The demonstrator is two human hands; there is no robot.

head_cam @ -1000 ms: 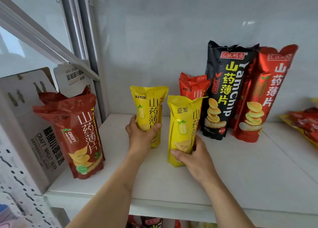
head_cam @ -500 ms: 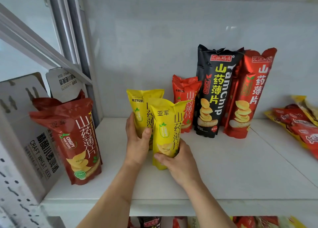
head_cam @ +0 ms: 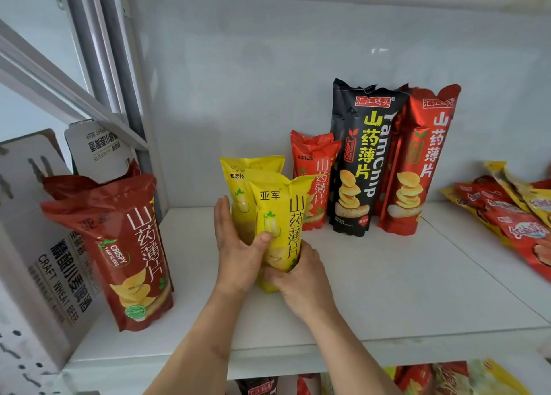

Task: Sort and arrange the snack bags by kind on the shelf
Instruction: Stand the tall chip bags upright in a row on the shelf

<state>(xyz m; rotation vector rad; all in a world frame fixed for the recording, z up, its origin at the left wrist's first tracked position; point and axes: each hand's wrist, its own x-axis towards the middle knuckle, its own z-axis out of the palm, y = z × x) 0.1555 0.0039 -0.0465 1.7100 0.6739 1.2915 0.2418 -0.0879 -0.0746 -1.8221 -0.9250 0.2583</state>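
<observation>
Two yellow snack bags stand upright on the white shelf (head_cam: 387, 290), one directly in front of the other. My left hand (head_cam: 238, 251) wraps the rear yellow bag (head_cam: 241, 183) from the left, its thumb lying on the front yellow bag (head_cam: 283, 215). My right hand (head_cam: 301, 278) grips the base of the front yellow bag. Behind them a small red bag (head_cam: 316, 168), a tall black bag (head_cam: 360, 156) and a tall red bag (head_cam: 417, 162) stand against the back wall. A dark red bag (head_cam: 119, 245) stands at the left.
A cardboard beer carton (head_cam: 44, 260) leans at the far left behind the dark red bag. Several red and yellow bags (head_cam: 507, 212) lie flat at the right end of the shelf. More bags (head_cam: 447, 378) show on the shelf below.
My right hand has slid the front yellow bag leftward until it stands right in front of the rear yellow bag. My left hand stayed on the rear bag, its thumb now on the front one.
</observation>
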